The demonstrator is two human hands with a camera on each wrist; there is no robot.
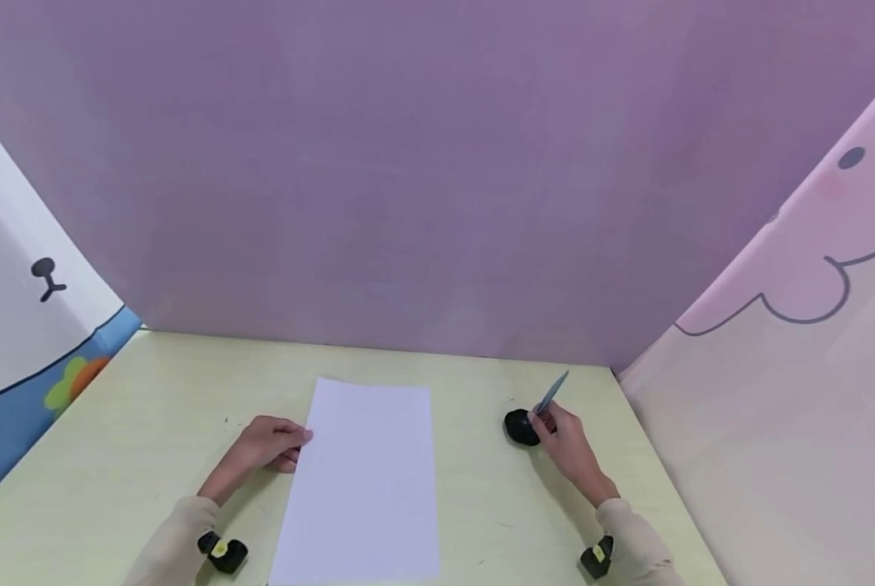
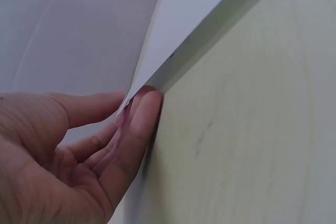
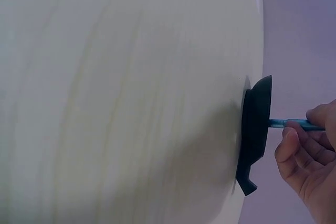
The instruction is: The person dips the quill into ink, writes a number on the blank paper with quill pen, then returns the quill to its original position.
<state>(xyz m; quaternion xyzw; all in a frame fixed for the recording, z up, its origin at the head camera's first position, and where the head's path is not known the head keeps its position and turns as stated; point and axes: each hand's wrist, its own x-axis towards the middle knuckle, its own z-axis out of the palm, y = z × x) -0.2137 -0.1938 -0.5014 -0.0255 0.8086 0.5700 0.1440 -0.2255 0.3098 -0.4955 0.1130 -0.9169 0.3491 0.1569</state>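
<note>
Paper lies on the table, left edge pinched by the left hand. To its right, the right hand pinches a blue pen, one end at a black base. Yellow wrist labels are too small to read.

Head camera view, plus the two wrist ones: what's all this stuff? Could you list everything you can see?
sheet of paper: 1, white, on the table, left edge in the left hand
pen: 1, bluish, in the right hand
base-like object: 1, black, on the table at the pen's lower end
table: 1, pale yellow with small marks, below everything
backdrop: 1, purple, behind the table
cartoon panels: 2, white-blue at left, pink-cream at right
wrist devices: 2, black with yellow
sleeves: 2, beige, on the forearms
left hand: 1, pinching the paper
right hand: 1, pinching the pen
</note>
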